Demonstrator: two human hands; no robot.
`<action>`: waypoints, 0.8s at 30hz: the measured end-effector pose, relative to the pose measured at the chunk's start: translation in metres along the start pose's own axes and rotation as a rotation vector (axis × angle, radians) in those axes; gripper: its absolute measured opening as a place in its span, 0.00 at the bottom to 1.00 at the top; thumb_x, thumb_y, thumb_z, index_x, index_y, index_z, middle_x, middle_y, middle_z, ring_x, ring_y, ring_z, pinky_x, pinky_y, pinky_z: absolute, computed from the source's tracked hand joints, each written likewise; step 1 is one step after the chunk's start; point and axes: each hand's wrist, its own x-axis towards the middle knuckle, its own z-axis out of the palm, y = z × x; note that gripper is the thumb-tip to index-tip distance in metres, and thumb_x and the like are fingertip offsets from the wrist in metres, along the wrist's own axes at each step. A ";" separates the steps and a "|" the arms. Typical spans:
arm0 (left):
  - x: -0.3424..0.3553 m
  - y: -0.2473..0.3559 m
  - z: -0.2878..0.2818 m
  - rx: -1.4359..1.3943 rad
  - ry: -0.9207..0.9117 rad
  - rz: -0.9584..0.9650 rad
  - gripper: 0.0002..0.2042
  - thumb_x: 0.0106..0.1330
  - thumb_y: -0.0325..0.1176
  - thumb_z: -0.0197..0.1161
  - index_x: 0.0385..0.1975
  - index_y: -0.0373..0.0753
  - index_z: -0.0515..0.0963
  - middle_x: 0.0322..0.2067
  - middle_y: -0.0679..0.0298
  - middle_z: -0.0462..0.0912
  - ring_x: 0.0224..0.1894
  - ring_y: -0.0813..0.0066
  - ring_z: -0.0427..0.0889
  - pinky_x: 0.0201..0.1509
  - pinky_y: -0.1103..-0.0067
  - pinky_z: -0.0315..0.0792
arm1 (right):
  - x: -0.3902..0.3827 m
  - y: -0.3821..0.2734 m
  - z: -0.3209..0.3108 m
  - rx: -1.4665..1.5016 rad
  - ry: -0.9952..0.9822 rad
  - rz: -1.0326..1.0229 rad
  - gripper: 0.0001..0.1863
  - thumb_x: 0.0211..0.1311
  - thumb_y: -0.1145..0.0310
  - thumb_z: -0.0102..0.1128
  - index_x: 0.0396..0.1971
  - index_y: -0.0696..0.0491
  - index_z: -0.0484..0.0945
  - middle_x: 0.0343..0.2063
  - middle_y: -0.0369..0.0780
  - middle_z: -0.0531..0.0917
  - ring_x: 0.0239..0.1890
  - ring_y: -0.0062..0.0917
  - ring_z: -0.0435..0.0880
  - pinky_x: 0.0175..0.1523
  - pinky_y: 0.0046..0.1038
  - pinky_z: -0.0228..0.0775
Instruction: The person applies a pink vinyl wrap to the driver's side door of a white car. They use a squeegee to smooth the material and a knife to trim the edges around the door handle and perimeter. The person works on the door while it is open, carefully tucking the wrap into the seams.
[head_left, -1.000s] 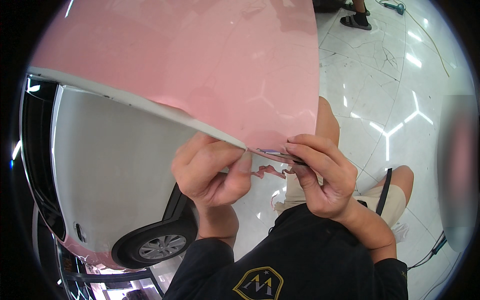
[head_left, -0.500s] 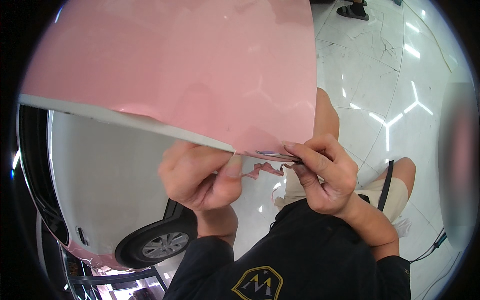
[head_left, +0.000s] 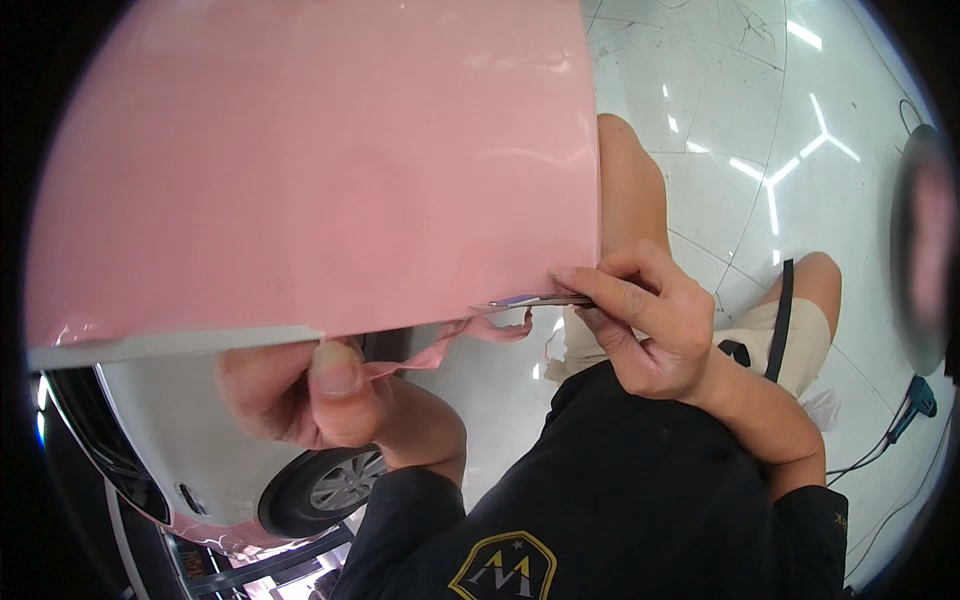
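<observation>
A large panel covered in glossy pink film [head_left: 340,180] spreads before me, its near edge running across the view. Along the left part of that edge a whitish-grey strip of bare panel [head_left: 180,345] shows. My left hand [head_left: 310,395] is closed in a pinch at the edge, thumb and fingers on a narrow strip of pink film [head_left: 435,348]. This crumpled strip trails rightward under the edge, its curled end near the blade. My right hand [head_left: 655,325] grips a slim metal knife [head_left: 530,299], its blade pointing left, lying against the panel's edge near the corner.
Below left stands a white car body [head_left: 160,430] with a wheel [head_left: 345,482]. Glossy light tiles [head_left: 700,200] make up the floor at right. Near the right rim are a blurred dark round-ended object [head_left: 920,250] and a teal tool with a cable [head_left: 915,405].
My left hand has moved left along the edge, drawing the pink strip out longer. The right hand with the knife stays near the corner. The panel sits differently in view.
</observation>
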 end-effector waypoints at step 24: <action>0.015 -0.008 -0.037 0.679 -0.211 0.405 0.18 0.72 0.51 0.58 0.47 0.43 0.78 0.41 0.64 0.80 0.38 0.76 0.86 0.42 0.71 0.88 | -0.041 0.045 -0.012 -0.075 0.012 0.053 0.21 0.53 0.85 0.67 0.49 0.57 0.87 0.32 0.42 0.79 0.27 0.27 0.79 0.32 0.23 0.70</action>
